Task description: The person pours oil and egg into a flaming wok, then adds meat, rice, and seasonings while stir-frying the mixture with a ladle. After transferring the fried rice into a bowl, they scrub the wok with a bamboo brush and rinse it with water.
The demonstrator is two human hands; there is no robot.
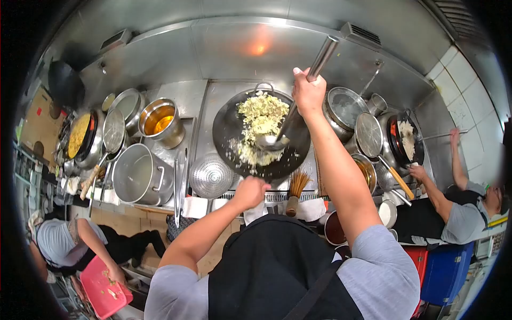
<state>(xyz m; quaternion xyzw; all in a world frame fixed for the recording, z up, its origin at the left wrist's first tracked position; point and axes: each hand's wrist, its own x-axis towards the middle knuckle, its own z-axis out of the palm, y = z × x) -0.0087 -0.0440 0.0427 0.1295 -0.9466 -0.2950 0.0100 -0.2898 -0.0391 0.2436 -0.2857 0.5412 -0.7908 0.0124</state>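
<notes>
A large dark wok stands on the range in front of me, holding a heap of pale yellow and white food in small pieces, perhaps rice with egg. My right hand is wrapped round the long metal handle of a ladle, above the wok's right side. The ladle's bowl rests in the food. At the wok's near edge my left hand is closed, apparently round its handle, which the fingers hide. A white cloth hangs just below that hand.
Left of the wok are a perforated strainer, a big pot and a pot of orange liquid. A bamboo brush stands at the front. Right, a co-worker handles another wok; left, a person holds a pink basin.
</notes>
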